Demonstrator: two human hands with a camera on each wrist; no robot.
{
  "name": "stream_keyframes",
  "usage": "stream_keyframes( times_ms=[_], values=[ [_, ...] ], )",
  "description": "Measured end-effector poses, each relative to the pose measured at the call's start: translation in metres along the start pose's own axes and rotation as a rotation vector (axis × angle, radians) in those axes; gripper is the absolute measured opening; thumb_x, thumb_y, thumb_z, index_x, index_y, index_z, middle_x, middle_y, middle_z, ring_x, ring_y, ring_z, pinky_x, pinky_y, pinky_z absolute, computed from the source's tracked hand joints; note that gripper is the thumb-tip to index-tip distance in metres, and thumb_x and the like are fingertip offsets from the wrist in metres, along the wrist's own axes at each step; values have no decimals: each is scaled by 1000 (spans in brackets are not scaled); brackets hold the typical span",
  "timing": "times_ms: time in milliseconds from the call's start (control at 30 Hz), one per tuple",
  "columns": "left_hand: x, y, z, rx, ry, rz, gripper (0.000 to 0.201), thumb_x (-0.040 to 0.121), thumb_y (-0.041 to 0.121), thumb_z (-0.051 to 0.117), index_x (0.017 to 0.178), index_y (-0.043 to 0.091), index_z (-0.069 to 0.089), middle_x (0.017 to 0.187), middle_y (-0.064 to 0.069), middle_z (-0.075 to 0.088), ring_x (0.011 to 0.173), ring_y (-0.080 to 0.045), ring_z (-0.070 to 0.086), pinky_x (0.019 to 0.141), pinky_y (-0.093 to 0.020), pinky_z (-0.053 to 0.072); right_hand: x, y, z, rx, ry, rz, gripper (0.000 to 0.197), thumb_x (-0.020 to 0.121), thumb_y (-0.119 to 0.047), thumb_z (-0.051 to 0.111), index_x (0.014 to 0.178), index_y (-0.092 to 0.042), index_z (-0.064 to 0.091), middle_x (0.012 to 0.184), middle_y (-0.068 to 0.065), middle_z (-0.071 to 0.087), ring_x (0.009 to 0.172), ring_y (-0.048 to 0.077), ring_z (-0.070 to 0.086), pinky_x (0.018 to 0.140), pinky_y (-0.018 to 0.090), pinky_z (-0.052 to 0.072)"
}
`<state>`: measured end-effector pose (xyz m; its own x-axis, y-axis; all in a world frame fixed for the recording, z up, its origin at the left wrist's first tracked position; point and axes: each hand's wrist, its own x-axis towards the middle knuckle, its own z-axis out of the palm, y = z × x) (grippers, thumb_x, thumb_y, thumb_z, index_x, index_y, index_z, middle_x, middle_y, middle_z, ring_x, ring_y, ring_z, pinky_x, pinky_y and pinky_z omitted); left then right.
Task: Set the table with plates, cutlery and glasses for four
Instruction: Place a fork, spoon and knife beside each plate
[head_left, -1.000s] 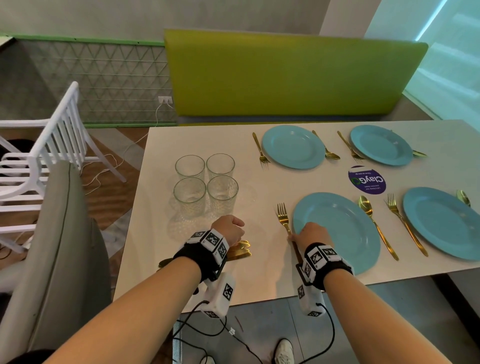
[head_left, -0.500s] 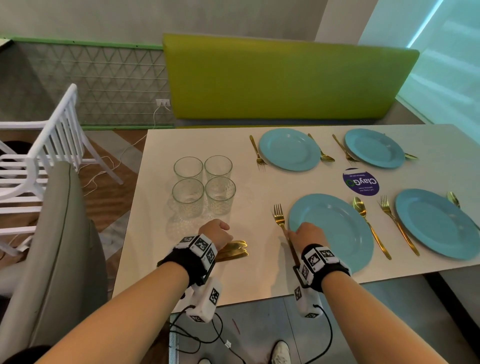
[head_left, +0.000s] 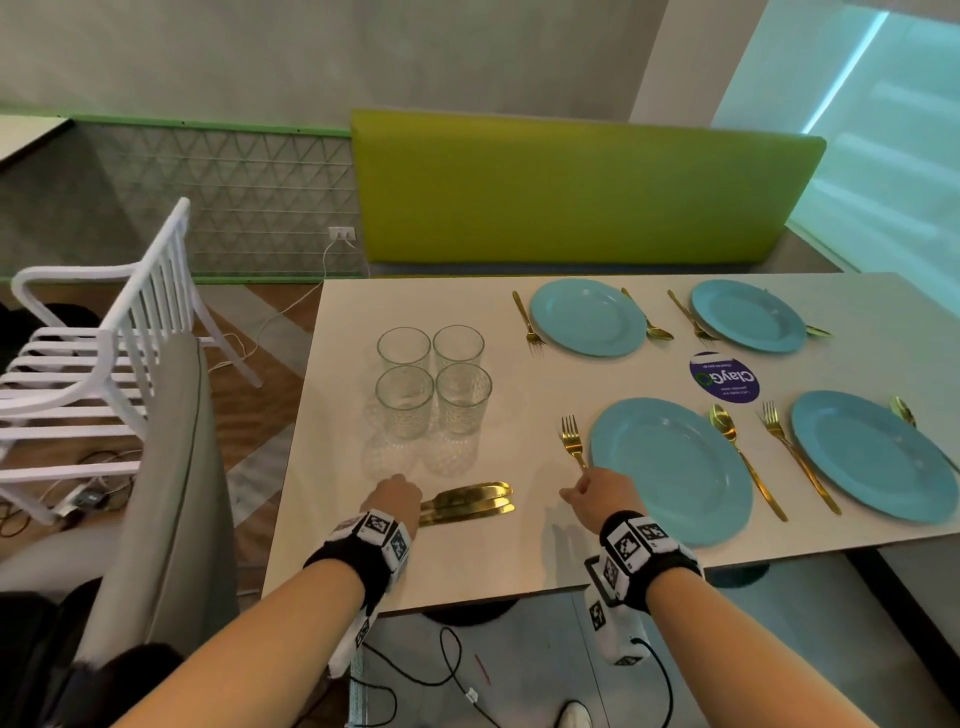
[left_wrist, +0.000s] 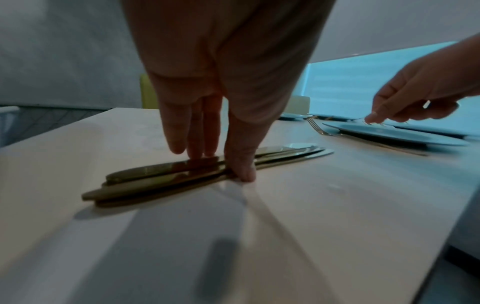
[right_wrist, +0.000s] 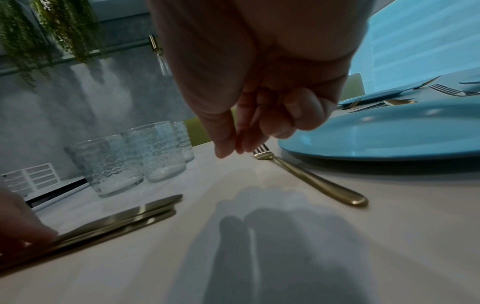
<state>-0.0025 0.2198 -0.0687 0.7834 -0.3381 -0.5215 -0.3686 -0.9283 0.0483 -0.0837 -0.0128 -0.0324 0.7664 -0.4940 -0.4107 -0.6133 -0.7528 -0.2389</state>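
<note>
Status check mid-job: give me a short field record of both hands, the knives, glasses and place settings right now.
left hand: fingertips and thumb on the knives, stacked flat on the table
right hand: fingers curled, empty, just above the fork
fork: lying on the table beside the nearest plate
plates: four laid, each with fork and spoon
glasses: four, bunched together, not yet distributed
knives placed: none

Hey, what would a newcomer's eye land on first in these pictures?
Four blue plates fill the right half of the table, each flanked by a gold fork and spoon. Four glasses cluster at the left, and nearer the edge the left hand touches a stack of gold knives.
</note>
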Motion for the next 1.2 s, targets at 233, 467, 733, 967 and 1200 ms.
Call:
stream_keyframes(
  times_ms=[233,467,733,967,1200],
  values=[
    [-4,1,-5,85,-45,63,29,93,6,46,116,3,64,122,-13,62,112,-24,60,92,-27,47,-10,-5,11,-28,-9,-22,34,94,-37,50,107,-8,62,109,9,65,102,23,61,86,32,48],
    [-5,3,-17,118,-75,91,33,92,8,53,123,1,57,127,-16,58,116,-27,58,92,-30,48,-13,-5,17,-16,-8,-39,30,92,-37,53,104,-11,61,107,7,65,100,22,61,83,30,47],
    [-6,10,-14,140,-84,71,32,97,9,44,127,1,52,133,-14,54,122,-26,54,97,-28,43,-10,-7,25,-8,-26,-68,21,91,-39,53,88,-18,53,101,4,64,93,19,58,84,31,49],
    [-10,15,-11,110,-48,46,35,98,8,40,132,0,42,139,-16,45,129,-29,45,105,-30,36,-14,-13,30,20,-51,-73,20,91,-40,54,86,-20,51,88,-1,58,85,16,54,80,28,47],
    [-10,18,-5,41,-26,18,36,99,7,39,134,1,39,140,-16,41,131,-29,40,106,-31,33,-20,-13,33,30,-84,-97,18,91,-38,55,87,-21,53,88,-3,56,81,13,52,72,23,40]
  ],
)
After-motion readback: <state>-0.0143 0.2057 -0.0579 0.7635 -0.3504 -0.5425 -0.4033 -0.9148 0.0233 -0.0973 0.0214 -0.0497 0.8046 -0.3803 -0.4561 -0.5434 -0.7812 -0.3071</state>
